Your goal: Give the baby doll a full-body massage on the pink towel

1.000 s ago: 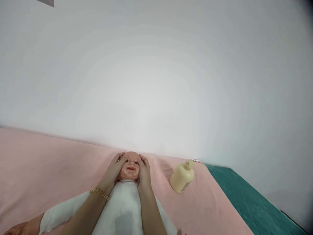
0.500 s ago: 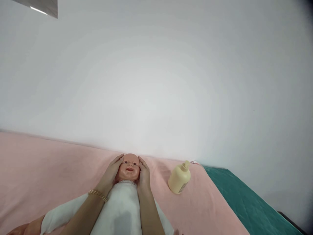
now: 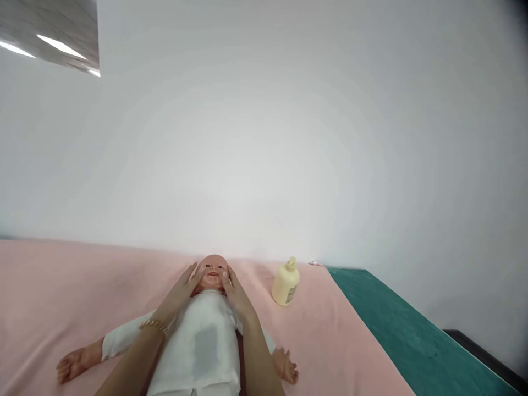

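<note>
A baby doll [image 3: 211,324] in a white top lies on its back, arms spread to both sides, at the bottom centre of the view. My left hand [image 3: 187,284] rests along one side of the doll's head [image 3: 213,260], fingers stretched and thumb at the cheek. Against the opposite side lies my right hand [image 3: 236,292], also with straight fingers, its thumb near the doll's mouth corner. Both hands are open and touch the head without wrapping round it. A gold bracelet [image 3: 154,326] circles my left wrist.
A pale yellow pump bottle [image 3: 284,285] stands upright right of the doll. Pink cloth [image 3: 338,335] lies under both, with a green surface [image 3: 396,324] beyond its right edge. A white wall [image 3: 256,137] rises behind. A dark edge [image 3: 478,352] shows at lower right.
Both thumbs have come forward onto the doll's cheeks, where before the hands cupped the sides of the head. The camera view has shifted, showing more of the doll's arms and hands.
</note>
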### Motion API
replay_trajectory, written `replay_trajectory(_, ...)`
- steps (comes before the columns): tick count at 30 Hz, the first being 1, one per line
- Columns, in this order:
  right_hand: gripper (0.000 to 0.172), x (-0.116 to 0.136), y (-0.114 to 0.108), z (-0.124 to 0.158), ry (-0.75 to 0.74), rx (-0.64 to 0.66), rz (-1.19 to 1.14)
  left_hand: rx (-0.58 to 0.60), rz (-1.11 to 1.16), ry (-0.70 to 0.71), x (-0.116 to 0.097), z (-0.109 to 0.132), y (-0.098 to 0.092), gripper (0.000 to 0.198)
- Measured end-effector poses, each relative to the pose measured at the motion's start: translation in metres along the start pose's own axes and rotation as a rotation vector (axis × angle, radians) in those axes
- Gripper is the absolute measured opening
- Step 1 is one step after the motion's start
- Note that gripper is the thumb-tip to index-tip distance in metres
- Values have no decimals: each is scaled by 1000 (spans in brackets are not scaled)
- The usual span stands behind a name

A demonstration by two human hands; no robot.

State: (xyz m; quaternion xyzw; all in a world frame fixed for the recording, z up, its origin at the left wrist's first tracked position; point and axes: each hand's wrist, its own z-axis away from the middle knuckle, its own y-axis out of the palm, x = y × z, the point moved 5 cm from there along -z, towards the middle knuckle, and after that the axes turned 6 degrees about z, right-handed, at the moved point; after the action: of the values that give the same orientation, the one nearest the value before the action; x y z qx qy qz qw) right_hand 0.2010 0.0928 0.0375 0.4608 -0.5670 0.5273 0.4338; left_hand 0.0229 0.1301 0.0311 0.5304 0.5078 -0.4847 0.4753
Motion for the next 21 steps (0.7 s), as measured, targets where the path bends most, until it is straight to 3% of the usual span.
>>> replay_trajectory(6, 101, 0, 10, 13, -94, 20, 102, 56, -102, 19, 11, 13, 11, 93)
replay_trajectory(12, 87, -11, 15, 10, -121, -108, 147, 50, -44, 66, 20, 8, 16, 102)
replay_trajectory(16, 81, -16, 13, 6, -155, -140, 100, 84, 24, 134, 24, 6, 16, 95)
replay_trajectory(21, 85, -19, 13, 4, -118, -156, 66, 74, 39, 142, 19, 8, 18, 89)
